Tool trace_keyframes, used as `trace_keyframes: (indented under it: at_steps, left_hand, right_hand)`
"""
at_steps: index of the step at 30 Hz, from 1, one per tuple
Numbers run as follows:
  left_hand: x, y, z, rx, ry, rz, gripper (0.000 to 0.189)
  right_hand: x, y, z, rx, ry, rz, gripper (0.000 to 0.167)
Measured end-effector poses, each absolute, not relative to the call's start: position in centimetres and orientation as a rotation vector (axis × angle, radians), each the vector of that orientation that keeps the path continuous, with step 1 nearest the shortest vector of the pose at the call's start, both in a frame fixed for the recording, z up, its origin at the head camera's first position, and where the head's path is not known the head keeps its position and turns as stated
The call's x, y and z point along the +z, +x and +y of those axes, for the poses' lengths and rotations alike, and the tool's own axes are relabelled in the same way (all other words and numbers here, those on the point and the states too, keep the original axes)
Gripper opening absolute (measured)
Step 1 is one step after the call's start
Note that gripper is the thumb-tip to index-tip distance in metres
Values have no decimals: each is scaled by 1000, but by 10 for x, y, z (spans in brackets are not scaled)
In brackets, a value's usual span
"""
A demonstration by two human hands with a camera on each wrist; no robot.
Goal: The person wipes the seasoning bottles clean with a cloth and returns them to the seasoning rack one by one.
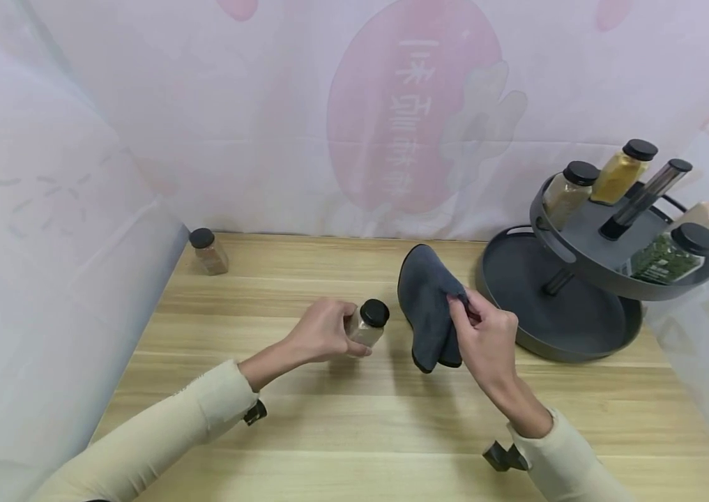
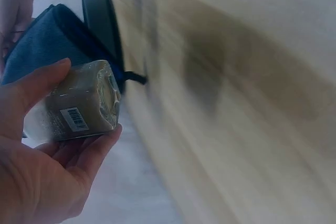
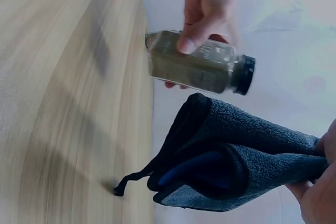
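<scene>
Our table (image 1: 354,432) bears a two-tier rack (image 1: 520,286) near the back right corner. Over the middle, the fingers of our right hand (image 1: 487,340) pinch a dark cloth (image 1: 426,296); those of our left hand (image 1: 321,331) grip a raised jar (image 1: 369,325) beside it. A brown jar (image 1: 212,258) stands near the back left corner.

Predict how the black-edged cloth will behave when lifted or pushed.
The black-edged cloth is probably floppy: it hangs in folds. Its fuzzy-looking surface suggests it won't be slippery. Pushed, it would likely bunch, not roll, given those soft folds.
</scene>
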State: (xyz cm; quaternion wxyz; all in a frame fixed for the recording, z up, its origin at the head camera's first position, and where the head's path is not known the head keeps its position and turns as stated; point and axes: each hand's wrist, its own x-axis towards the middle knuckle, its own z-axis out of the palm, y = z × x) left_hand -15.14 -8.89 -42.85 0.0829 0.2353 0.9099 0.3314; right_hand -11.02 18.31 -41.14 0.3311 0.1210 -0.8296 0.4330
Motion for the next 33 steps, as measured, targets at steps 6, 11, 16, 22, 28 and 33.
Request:
trace_keyframes:
  at_steps: [6, 11, 16, 22, 28, 33]
  left_hand:
    - [-452, -149, -92, 1147, 632, 2613, 36]
    - [-467, -145, -95, 1214, 607, 2575, 37]
    - [-480, -140, -96, 1215, 573, 2561, 37]
    - [-488, -136, -95, 1228, 551, 2572, 42]
    - [-493, -136, -96, 1262, 566, 2595, 46]
    - [-495, -134, -98, 1280, 576, 2596, 48]
  right_hand:
    - [-412, -110, 188, 1120, 308, -2168, 14]
    - [-413, -111, 193, 1114, 301, -2170, 16]
    - [-414, -112, 195, 1109, 285, -2184, 17]
    - [-417, -112, 196, 1124, 270, -2198, 17]
    - [-420, -113, 196, 1131, 253, -2211, 15]
    - [-420, -112, 195, 1131, 245, -2222, 15]
